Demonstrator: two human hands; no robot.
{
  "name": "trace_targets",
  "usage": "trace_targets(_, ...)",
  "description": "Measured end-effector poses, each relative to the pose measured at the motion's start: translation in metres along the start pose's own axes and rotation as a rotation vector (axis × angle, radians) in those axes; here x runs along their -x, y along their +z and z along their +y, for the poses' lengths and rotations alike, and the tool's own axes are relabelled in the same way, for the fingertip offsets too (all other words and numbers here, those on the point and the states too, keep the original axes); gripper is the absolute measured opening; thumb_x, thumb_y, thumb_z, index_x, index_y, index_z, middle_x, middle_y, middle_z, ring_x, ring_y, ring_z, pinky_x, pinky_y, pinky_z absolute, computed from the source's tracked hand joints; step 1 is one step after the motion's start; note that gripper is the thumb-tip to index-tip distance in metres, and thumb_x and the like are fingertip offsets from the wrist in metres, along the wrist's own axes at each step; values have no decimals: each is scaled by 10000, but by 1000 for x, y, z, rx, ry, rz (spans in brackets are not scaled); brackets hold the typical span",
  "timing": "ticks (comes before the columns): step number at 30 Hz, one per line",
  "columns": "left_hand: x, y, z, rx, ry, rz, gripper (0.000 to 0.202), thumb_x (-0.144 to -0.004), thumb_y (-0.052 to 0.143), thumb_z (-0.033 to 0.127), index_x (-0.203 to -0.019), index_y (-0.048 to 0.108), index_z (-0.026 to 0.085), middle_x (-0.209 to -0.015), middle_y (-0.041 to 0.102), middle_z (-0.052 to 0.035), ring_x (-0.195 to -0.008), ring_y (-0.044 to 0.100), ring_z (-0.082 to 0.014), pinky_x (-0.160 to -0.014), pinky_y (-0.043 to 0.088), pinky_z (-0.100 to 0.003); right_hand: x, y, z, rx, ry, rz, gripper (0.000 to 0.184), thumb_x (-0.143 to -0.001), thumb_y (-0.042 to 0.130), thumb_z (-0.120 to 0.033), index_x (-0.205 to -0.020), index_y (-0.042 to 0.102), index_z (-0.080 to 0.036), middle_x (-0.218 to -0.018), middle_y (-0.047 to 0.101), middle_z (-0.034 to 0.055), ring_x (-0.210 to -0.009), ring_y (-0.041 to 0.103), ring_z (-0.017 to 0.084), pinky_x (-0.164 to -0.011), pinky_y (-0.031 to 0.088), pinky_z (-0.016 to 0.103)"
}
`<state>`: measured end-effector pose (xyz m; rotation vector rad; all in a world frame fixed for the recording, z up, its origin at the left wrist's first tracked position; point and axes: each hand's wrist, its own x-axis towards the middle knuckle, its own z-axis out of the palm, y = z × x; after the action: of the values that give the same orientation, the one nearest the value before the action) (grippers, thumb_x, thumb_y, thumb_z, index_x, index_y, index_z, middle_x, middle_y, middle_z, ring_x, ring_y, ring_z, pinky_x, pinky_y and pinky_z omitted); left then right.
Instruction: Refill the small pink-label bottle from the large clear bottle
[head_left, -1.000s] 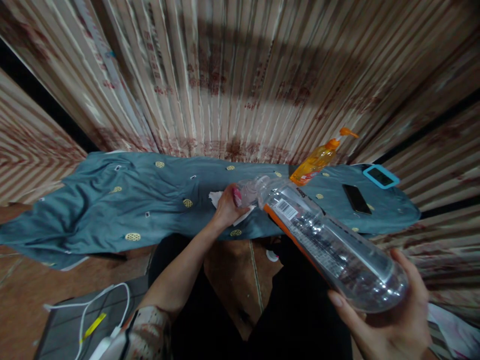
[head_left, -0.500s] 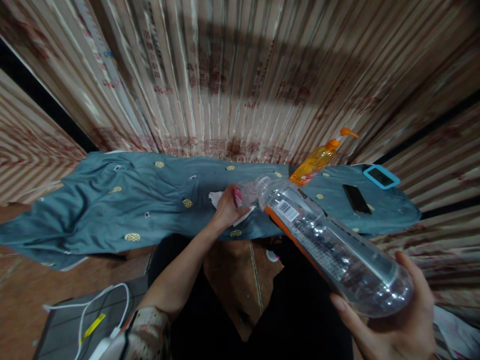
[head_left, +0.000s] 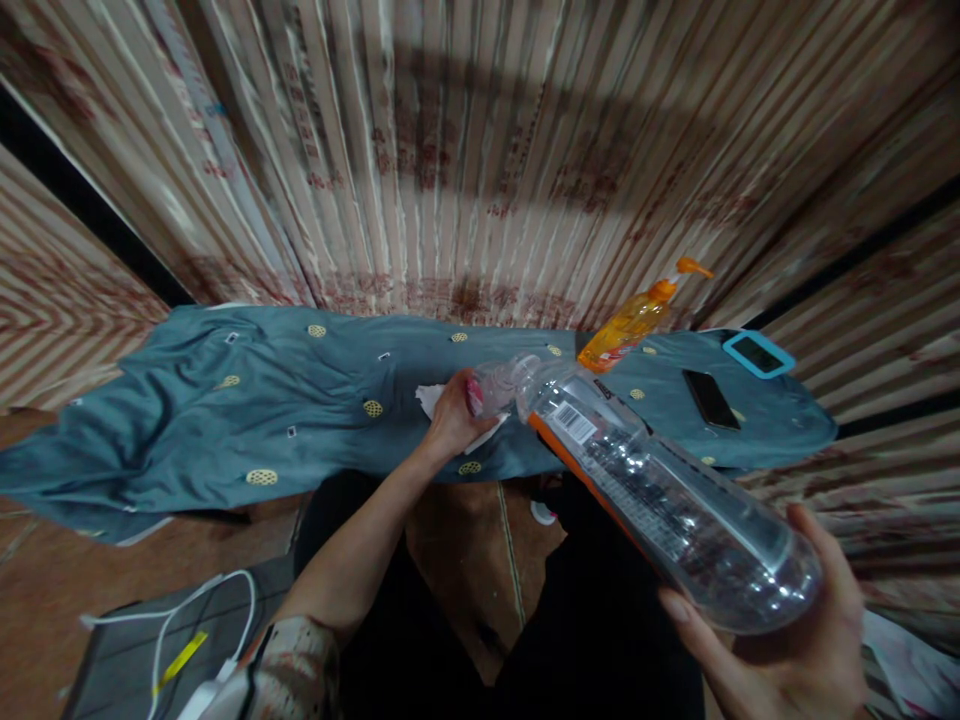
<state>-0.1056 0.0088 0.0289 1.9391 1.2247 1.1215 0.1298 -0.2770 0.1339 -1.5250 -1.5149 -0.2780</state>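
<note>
My left hand is closed around a small clear plastic bottle with a pink patch, above the cloth-covered surface. Its mouth end meets the neck of a large clear plastic bottle, which bears a barcode label with an orange edge. The large bottle slants, neck to the upper left and base to the lower right. Fingers and thumb of my right hand grip it around the base. Whether anything flows between the two necks I cannot tell. White tissue lies under my left hand.
A teal patterned cloth covers the long narrow surface. On it are an orange pump bottle, a dark phone and a blue-framed device. Pleated curtains hang behind. A white cable lies on a grey box at lower left.
Both hands keep the two bottles neck to neck in nearly the same pose. The whole view has shifted very slightly; nothing was taken up or let go.
</note>
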Motion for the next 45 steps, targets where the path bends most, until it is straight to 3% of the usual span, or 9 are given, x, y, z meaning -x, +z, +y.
trace_targets(4,0,1,-2,3,14,11,822,-669,999,224,-1370,570,229,-1373,760,-140,-1302,767,-392,-1141,636,-567,-3,5,-12,-54,88,76,1119,-818,988,-438,-1773,427,-284,-1693,512,131,-1467,566,364,-1355,326,677)
trace_targets(9,0,1,-3,7,-1,8,837,-671,995,223,-1387,563,214,-1382,755,-164,-1311,761,-406,-1150,630,-585,-4,7,-20,-77,157,70,1127,-813,985,-452,-1773,424,-270,-1675,519,145,-1457,565,369,-1341,337,690)
trace_targets(14,0,2,-4,14,5,21,827,-670,1006,231,-1376,577,215,-1361,760,-150,-1295,766,-391,-1138,637,-561,-4,2,-15,-27,96,62,1096,-833,975,-457,-1773,429,-311,-1626,569,125,-1382,616,334,-1328,379,628)
trace_targets(17,0,2,-5,9,10,28,830,-664,1015,230,-1374,584,226,-1353,764,-137,-1282,770,-381,-1122,646,-545,-3,1,-13,-9,71,30,1159,-798,996,-448,-1784,405,-303,-1635,554,135,-1380,614,355,-1306,405,665)
trace_targets(22,0,2,-5,3,6,28,837,-658,1008,218,-1377,579,233,-1352,769,-137,-1279,774,-379,-1116,649,-540,-3,5,-18,-62,190,96,1125,-804,986,-501,-1765,443,-286,-1644,540,144,-1429,582,375,-1347,292,734)
trace_targets(29,-1,-1,0,-6,-37,-9,848,-665,996,223,-1391,557,201,-1391,750,-183,-1328,755,-414,-1161,618,-581,-4,5,-16,-32,121,66,1151,-795,992,-494,-1772,428,-272,-1626,557,143,-1409,602,358,-1341,348,679)
trace_targets(33,0,-1,2,-7,-36,-3,856,-660,996,207,-1394,555,211,-1405,748,-173,-1341,750,-414,-1165,617,-583,-3,5,-14,-41,138,79,1150,-795,992,-479,-1772,426,-256,-1656,535,149,-1441,581,364,-1345,339,681)
trace_targets(38,0,0,1,-6,-33,5,863,-664,1002,199,-1402,555,216,-1398,754,-166,-1311,760,-396,-1149,626,-573,-3,3,-9,-49,60,30,1147,-808,1000,-410,-1782,408,-277,-1709,497,134,-1441,569,348,-1320,399,621)
trace_targets(45,0,0,1,2,-17,13,863,-654,1024,209,-1387,568,227,-1369,755,-139,-1307,760,-385,-1129,637,-536,-2,-4,0,2,60,15,1171,-779,1010,-402,-1774,417,-238,-1620,551,167,-1386,603,383,-1299,408,705)
